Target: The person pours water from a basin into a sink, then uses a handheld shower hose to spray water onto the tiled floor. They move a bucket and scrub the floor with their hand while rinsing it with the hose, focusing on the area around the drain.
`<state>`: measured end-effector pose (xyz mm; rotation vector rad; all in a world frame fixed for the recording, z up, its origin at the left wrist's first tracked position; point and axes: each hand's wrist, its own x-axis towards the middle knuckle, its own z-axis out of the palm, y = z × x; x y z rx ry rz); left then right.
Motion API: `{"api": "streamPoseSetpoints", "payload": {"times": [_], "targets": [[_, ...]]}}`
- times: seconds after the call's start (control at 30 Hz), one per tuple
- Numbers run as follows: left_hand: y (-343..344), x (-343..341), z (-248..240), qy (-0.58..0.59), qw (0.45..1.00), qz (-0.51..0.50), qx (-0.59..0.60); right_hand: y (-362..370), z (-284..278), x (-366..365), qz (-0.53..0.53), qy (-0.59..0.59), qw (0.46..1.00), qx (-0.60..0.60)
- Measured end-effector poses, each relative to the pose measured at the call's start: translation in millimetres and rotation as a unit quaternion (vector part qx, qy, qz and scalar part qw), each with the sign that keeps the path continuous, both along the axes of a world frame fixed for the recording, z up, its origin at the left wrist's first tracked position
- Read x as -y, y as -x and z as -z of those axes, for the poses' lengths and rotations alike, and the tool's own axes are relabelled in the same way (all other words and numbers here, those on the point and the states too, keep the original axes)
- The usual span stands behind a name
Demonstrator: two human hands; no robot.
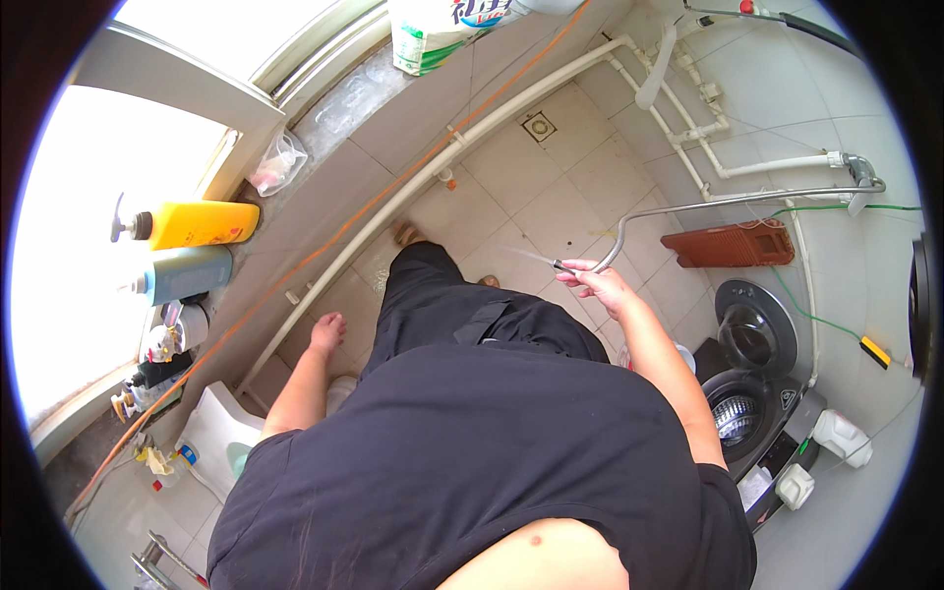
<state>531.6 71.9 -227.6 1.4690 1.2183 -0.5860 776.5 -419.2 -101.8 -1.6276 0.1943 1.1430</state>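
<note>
My right hand [600, 285] is closed around the end of a grey flexible hose [678, 207], in front of my legs. From its dark tip [561, 265] a thin jet of water [531, 255] sprays leftward over the tiled floor [526, 202]. The hose bends up past my fingers and runs right to a tap fitting [861, 173] on the wall. My left hand [328, 332] hangs free beside my left leg, fingers loosely bent and holding nothing. Near it is a white pipe [324, 285] along the left wall.
A square floor drain [539, 126] lies ahead. On the right stand a front-loading washing machine [739, 418] with its door swung wide and a reddish-brown washboard [730, 246]. Pump bottles [202, 225] line the left sill, below which an orange cord [364, 208] runs.
</note>
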Motion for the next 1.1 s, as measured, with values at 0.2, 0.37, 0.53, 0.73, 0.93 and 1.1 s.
{"api": "streamPoseSetpoints", "payload": {"times": [0.2,0.37,0.53,0.73,0.93,1.1], "targets": [[109,28,44,0.014,1.000,0.018,0.011,-12,16,24,-0.002,0.008,1.000,-0.003],[67,44,-36,-0.052,0.995,0.041,-0.077,-7,22,31,0.028,-0.006,0.999,-0.022],[-34,9,-34,-0.030,0.997,0.054,0.037,14,32,36,0.021,-0.003,0.999,-0.028],[-143,54,-81,-0.016,0.978,0.127,0.163,32,39,44,0.048,-0.001,0.998,-0.030],[-51,-3,30,-0.073,0.972,0.202,0.100,22,20,57,0.033,0.026,0.999,-0.006],[83,-3,43,-0.021,0.999,0.024,-0.002,3,19,58,0.033,0.048,0.998,-0.003]]}}
